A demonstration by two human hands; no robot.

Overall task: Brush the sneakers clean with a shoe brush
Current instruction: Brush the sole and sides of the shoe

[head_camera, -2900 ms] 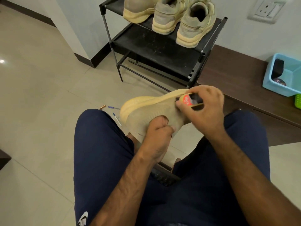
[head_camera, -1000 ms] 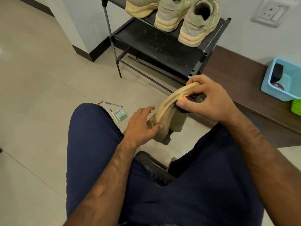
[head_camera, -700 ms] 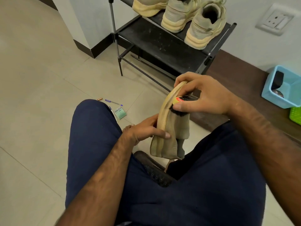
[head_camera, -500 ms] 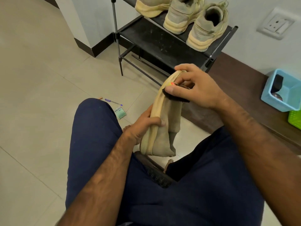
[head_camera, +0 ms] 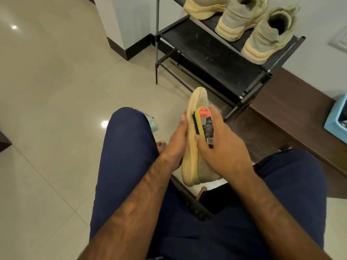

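Observation:
A tan sneaker with a yellow sole [head_camera: 193,162] stands nearly on end between my knees, one end pointing away from me. My left hand [head_camera: 176,141] grips it from the sole side. My right hand [head_camera: 221,147] holds a yellow shoe brush [head_camera: 203,122] with a red label, its black bristles pressed against the sneaker's side near the sole edge. Three more tan sneakers sit on the black shoe rack [head_camera: 212,59] ahead; the nearest of them [head_camera: 268,36] is at the rack's right end.
A dark wooden bench [head_camera: 293,113] runs along the wall to the right, with a light blue tub [head_camera: 336,117] on it. Pens and a small green packet [head_camera: 153,125] lie on the tiled floor past my left knee. A dark stool edge [head_camera: 191,205] shows between my legs.
The sneaker has been turned from lying sideways to standing nearly on end. My left hand shifted its grip to the sole side, and the brush moved down along the sneaker's side.

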